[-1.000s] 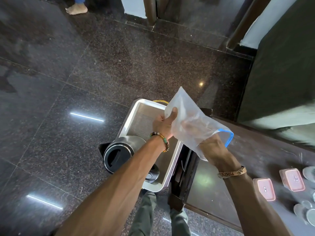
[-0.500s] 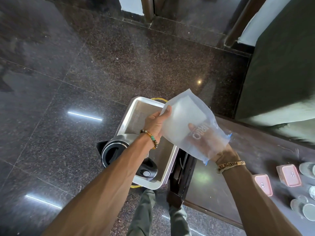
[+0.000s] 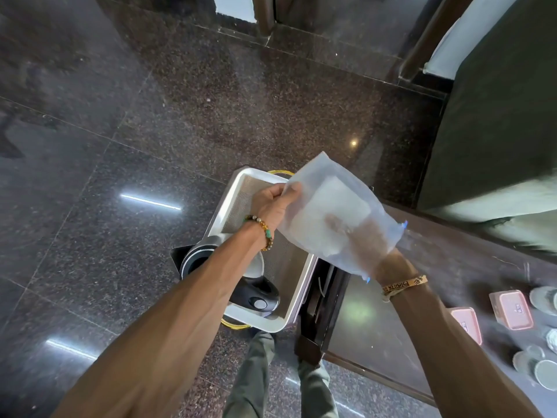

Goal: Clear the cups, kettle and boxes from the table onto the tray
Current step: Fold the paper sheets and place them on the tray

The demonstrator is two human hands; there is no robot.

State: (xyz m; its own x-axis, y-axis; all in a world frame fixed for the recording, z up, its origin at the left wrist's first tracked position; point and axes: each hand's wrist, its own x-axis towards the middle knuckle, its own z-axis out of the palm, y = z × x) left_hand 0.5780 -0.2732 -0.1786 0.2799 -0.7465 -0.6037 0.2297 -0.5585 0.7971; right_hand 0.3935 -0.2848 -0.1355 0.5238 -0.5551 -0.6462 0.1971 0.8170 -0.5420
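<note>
Since a second ago the plastic bag has slid further down over the right hand, so its blue-edged mouth now sits at the wrist, and the left hand has shifted its hold to the bag's upper left edge. Left fingers pinch that edge, the thumb on top. The right fingers lie inside the bag as a blurred shape behind the cloudy plastic, and I cannot tell whether they are spread or curled. A bead bracelet circles the left wrist and a printed thread band the right.

Both hands hang above the far right part of the white tray. The kettle stands on the tray's near left corner, lid open, partly hidden by the left forearm. To the right is the dark table, where two pink boxes lie side by side near its right end, with cups just beyond them at the frame edge. Dark polished floor surrounds the tray.
</note>
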